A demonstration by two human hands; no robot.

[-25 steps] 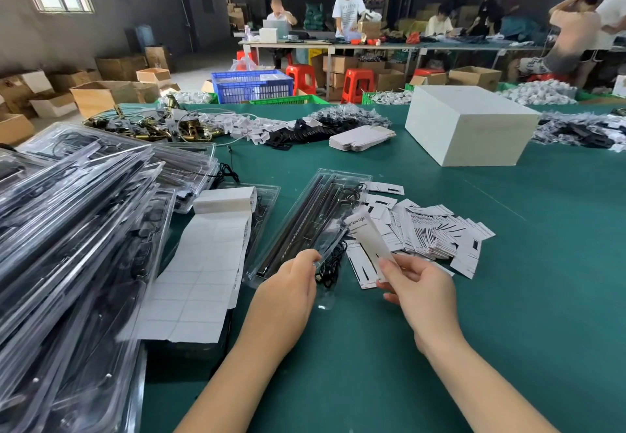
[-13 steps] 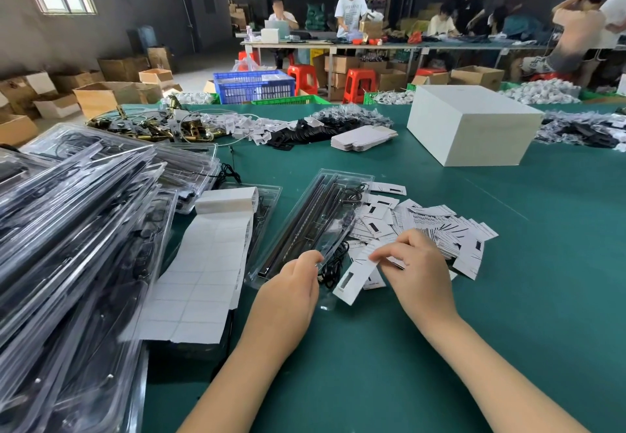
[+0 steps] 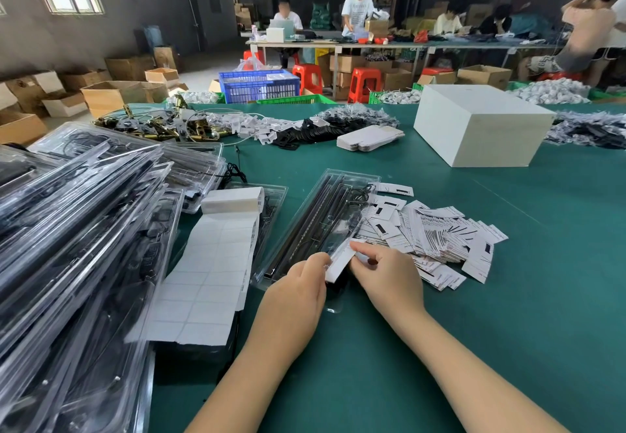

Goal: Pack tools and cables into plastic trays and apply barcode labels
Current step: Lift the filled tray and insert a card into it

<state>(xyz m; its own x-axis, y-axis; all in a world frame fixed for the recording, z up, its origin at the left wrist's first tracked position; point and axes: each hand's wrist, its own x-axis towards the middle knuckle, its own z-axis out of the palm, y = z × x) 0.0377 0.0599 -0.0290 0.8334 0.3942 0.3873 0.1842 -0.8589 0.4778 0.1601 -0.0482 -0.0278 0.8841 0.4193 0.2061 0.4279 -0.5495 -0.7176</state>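
The tray (image 3: pixel 325 222) is glossy clear plastic (dark rods inside), the labels (image 3: pixel 440 232) matt white paper, the surface (image 3: pixel 508 297) matt green.

white card (image 3: pixel 339 264) between 2 hands

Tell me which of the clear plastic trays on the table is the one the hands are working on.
The tray lying alone in the middle beside the pile of paper cards. The left hand grips its near end; the others sit stacked at the left.
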